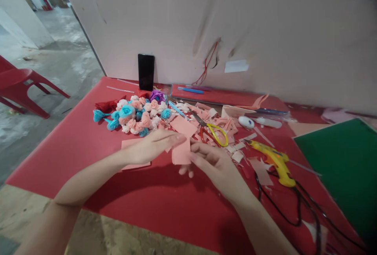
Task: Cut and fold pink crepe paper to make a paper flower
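A small pink piece of crepe paper (182, 153) is held over the front of the red table, between both hands. My left hand (153, 145) reaches in from the left, its thumb lying on the paper's upper edge. From the right, my right hand (213, 164) pinches the paper's side between thumb and curled fingers. Some fingertips show beneath the paper; which hand they belong to is hard to tell. Under my left wrist lies a stack of pink paper (135, 165). Another pink square (184, 125) rests just beyond the hands, beside scissors (216, 133) with yellow and red handles.
Paper roses (127, 111) in blue, pink and white lie in a heap at the back left, before a propped phone (146, 72). Paper scraps (226, 123) spread behind the hands. A yellow glue gun (272, 158) with black cable sits right, near a green board (338, 168).
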`<state>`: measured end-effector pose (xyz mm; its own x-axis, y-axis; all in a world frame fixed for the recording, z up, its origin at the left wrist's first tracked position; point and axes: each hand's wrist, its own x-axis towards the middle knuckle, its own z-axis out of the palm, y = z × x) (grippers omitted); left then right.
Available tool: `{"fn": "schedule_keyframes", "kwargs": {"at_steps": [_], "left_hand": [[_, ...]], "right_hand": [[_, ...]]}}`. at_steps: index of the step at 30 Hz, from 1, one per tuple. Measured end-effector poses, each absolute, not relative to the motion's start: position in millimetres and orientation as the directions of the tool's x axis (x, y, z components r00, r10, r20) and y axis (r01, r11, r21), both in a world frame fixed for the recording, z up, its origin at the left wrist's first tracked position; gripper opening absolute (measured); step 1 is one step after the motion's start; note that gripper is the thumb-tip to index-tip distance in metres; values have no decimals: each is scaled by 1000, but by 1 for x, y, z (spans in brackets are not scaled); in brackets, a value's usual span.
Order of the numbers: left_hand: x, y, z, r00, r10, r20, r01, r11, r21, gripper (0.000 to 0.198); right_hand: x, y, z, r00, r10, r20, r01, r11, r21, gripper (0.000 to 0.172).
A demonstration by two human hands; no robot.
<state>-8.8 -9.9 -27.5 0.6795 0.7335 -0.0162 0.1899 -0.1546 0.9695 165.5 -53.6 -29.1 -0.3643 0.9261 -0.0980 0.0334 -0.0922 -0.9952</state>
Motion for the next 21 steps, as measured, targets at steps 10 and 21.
{"fn": "schedule_keyframes", "kwargs": {"at_steps": [10,21], "left_hand": [[-3,-10,-27,638,750,172,258,-419,870,35],[-3,-9,-29,797,572,193,211,-563,799,41]], "right_hand": [[170,-52,-29,-312,950,2,151,52,-987,19],[176,-54,-30,-220,971,97,205,143,-968,29]]}}
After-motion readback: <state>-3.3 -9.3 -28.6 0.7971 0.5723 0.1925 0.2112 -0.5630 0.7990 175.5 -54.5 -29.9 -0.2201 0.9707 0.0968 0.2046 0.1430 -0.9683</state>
